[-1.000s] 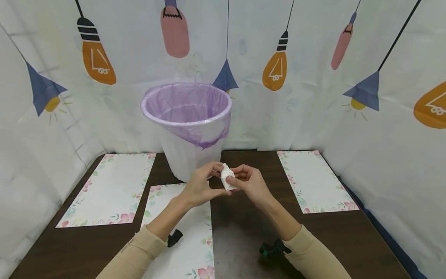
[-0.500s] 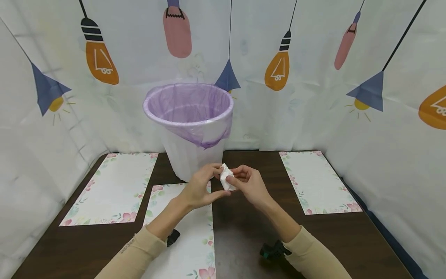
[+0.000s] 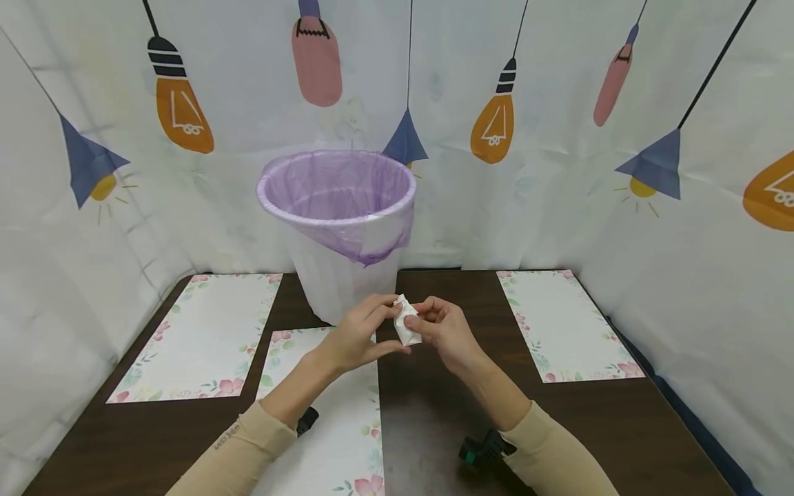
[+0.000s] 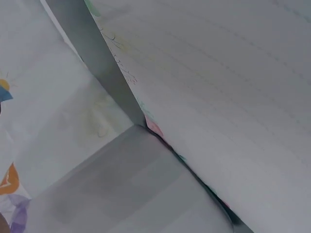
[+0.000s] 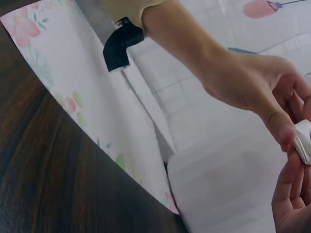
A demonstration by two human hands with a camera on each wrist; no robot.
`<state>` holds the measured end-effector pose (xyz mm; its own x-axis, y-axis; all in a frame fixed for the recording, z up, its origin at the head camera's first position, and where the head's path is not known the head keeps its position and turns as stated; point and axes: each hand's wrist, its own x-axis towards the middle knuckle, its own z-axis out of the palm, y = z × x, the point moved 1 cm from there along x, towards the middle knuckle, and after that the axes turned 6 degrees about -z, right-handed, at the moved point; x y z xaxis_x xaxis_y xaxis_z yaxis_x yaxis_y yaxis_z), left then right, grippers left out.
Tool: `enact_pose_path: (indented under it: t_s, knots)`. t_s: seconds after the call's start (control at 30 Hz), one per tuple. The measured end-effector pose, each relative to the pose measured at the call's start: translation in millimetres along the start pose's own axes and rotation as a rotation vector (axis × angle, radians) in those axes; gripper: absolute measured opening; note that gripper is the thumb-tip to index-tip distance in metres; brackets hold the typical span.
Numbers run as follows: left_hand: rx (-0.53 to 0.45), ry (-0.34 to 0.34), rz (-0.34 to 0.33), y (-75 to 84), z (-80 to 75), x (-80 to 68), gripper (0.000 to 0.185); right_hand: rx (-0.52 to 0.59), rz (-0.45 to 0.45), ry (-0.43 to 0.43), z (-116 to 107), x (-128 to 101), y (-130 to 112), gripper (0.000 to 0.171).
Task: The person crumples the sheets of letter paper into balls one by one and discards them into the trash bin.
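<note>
Barely a flicker since half a second ago: the white wad (image 3: 405, 332) has slipped a shade lower in the head view, and the room slid down slightly with it. Right now it's up over the table (image 3: 620, 441), between my two hands. My right hand (image 3: 449, 334) pinches it, thumb laid across the near face; my left hand (image 3: 356, 334) has curved fingertips at the upper edge and the thumb at the bottom end, so I'm gripping it from both sides. (My left wrist camera misses all this.)

How far along? The wad, paper or tissue, I can't say which, is already small and creased. I haven't let go of it with either hand, so I judge the handling unfinished; whether I'm folding or unfolding, I can't tell.

Around me, a dark wood-grained table with flower-bordered sheets: left sheet (image 3: 198, 337), middle sheet (image 3: 338, 427) under my left forearm, right sheet (image 3: 567, 324). Behind my hands stands the white bin (image 3: 331, 275), upright, purple liner (image 3: 366, 246) folded over its rim. A backdrop (image 3: 471, 213) printed with lamps and bulbs closes the room.
</note>
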<state>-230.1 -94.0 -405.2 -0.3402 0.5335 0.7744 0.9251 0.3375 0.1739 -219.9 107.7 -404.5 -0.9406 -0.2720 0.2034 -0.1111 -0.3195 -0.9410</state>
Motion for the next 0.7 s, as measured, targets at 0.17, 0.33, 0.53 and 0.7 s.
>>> enact_pose_path:
  t_s: [0.17,0.33,0.53,0.7]
  knots:
    - [0.051,0.033,0.083,-1.7,-0.2,-0.1,0.054,0.07,0.026,-0.003,3.7,-1.1,-2.2,0.022]
    - [0.059,0.057,0.1,-1.5,-1.3,1.7,0.051,0.117,0.018,-0.007,7.4,-0.9,-3.6,0.02]
    - [0.066,0.073,0.106,-2.9,0.3,1.5,0.05,0.136,0.024,0.031,8.0,-1.2,-1.0,0.015]
    - [0.093,0.068,0.096,-3.5,2.3,1.0,0.051,0.074,0.035,0.057,6.3,-2.4,-0.4,0.013]
